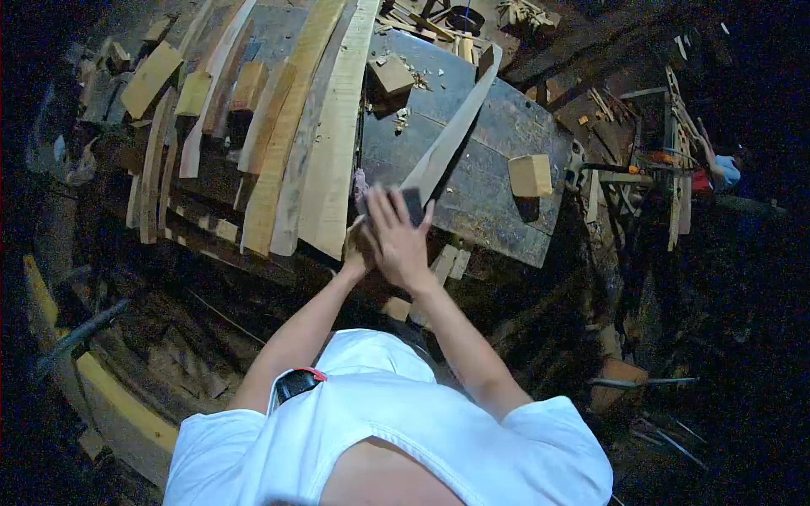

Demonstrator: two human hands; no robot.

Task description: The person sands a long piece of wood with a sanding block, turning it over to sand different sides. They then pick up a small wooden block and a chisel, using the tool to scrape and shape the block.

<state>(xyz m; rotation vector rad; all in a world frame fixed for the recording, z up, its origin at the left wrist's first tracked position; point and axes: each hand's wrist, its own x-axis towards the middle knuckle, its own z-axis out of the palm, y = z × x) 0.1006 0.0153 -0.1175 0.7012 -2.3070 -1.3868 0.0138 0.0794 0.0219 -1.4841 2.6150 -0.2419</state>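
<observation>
My right hand (398, 243) lies over the near end of a long, tapered, curved wooden piece (447, 143) on the dark workbench. Its fingers stretch forward, slightly smeared by motion, and a small dark block (412, 202) shows between them and the thumb. Close against its left side is my left hand (359, 251), low at the bench's front edge; its fingers are partly hidden and blurred. A bit of pinkish cloth (360, 181) shows just beyond the hands.
Long sawn boards (337, 143) lie side by side on the left, with wood blocks (152, 80) among them. The bench top (506, 223) carries shavings, one block (530, 175) at right and another (391, 76) farther back. A person (726, 171) is at far right.
</observation>
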